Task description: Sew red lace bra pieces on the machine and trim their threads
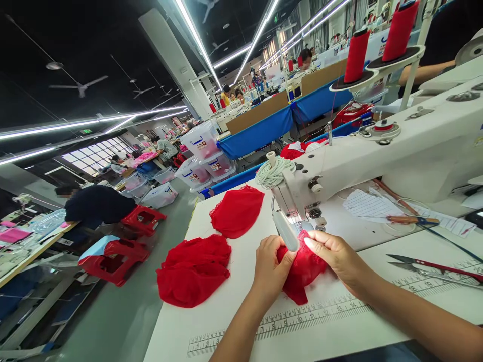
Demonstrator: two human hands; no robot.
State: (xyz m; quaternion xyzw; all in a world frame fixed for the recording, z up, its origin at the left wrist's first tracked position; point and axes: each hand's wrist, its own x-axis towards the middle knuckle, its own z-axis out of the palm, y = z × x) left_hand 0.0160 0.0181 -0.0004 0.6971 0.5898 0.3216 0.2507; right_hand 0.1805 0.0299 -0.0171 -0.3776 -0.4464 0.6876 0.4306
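Left aisle: we saw a seated co-worker [100, 203] in a dark top and red stools [113, 261] on a grey-green floor [113, 317], under ceiling fans [81, 89] and strip lights.
Lidded bins: clear plastic bins [204, 143] stood stacked beyond our bench [239, 281].
White bench: two red fabric pieces [194, 271] lay apart on its pale surface.
Left hand: our left hand [272, 261] pinched the red lace cloth [307, 269] between thumb and fingers, beside the needle guard [286, 232].
Lace cloth: it lay beneath the head of our white sewing machine [411, 151].
Right hand: our right hand [337, 254] pinched its upper edge, thumb against forefinger.
Far right: red thread cones [356, 58] stood above; thread snips [433, 264] lay on the bench.
Bin labels: these were too small for us to read.
Printed ruler: the ruler [320, 314] showed us 1, 2, 3, later 7 to 10.
Lined papers: we could not read the papers [370, 207].
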